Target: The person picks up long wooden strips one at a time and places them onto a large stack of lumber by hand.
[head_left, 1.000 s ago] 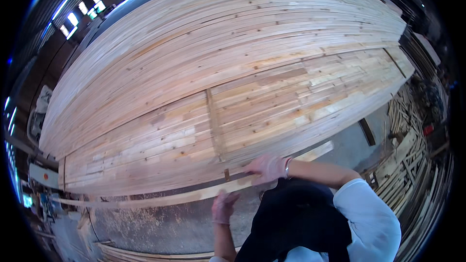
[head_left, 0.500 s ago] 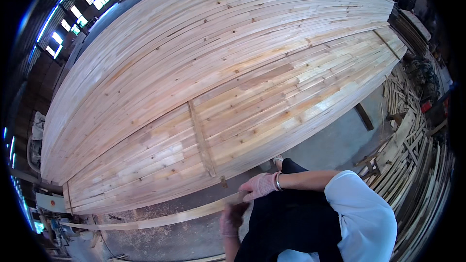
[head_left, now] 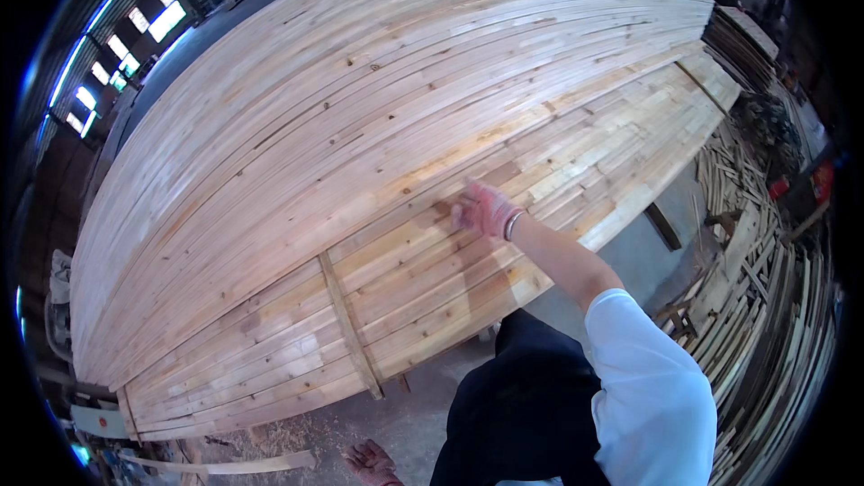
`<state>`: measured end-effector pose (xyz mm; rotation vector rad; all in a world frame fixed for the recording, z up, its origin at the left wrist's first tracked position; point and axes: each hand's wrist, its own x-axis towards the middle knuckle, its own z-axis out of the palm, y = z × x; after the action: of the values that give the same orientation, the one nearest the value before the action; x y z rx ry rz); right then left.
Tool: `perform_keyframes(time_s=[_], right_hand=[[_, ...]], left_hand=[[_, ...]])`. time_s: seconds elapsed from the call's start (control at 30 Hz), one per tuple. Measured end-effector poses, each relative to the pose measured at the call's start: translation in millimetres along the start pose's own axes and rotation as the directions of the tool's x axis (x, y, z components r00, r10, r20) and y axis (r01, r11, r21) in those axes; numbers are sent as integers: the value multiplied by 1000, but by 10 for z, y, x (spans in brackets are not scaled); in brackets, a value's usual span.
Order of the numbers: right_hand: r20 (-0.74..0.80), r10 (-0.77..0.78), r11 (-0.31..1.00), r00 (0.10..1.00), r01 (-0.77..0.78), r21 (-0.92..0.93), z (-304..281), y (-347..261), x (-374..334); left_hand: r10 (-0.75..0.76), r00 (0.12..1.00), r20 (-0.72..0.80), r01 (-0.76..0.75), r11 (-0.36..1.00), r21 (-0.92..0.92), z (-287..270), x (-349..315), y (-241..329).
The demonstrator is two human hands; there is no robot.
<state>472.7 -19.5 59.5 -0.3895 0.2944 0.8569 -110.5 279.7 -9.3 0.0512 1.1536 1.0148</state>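
Note:
My right hand (head_left: 489, 210), in a pinkish work glove with a bracelet at the wrist, is stretched over the lower wooden stack (head_left: 432, 297). Its fingers are apart and hold nothing; I cannot tell whether they touch the boards. At the lower edge my left hand (head_left: 372, 462), also gloved, is open with its fingers spread. A long, pale wooden strip (head_left: 261, 465) lies low on the left, its near end a little apart from my left hand. A narrow wooden batten (head_left: 346, 324) crosses the lower stack.
A taller stack of long boards (head_left: 297, 117) rises behind the lower one. Loose wood strips (head_left: 765, 333) are heaped on the right. Sawdust (head_left: 288, 436) covers part of the floor, and a machine (head_left: 99, 423) stands at the far left.
Both hands have let go of the wooden strip, which now lies lower and farther left. My right hand has moved up and out over the stack; my left has dropped down and left.

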Motion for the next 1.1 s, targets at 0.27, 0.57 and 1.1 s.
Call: perform_keyframes(time_s=[0.27,0.57,1.1], right_hand=[[-342,-291,954,893,245,-172,29,-460,811],[-358,-325,890,875,154,-430,101,-64,32],[366,-316,-924,875,-196,-329,89,-356,-1113]], left_hand=[[-157,958,239,201,964,-175,310,-519,-323],[-225,923,313,258,964,-69,748,-935,-434],[-411,876,251,328,891,315,722,-1019,-754]])
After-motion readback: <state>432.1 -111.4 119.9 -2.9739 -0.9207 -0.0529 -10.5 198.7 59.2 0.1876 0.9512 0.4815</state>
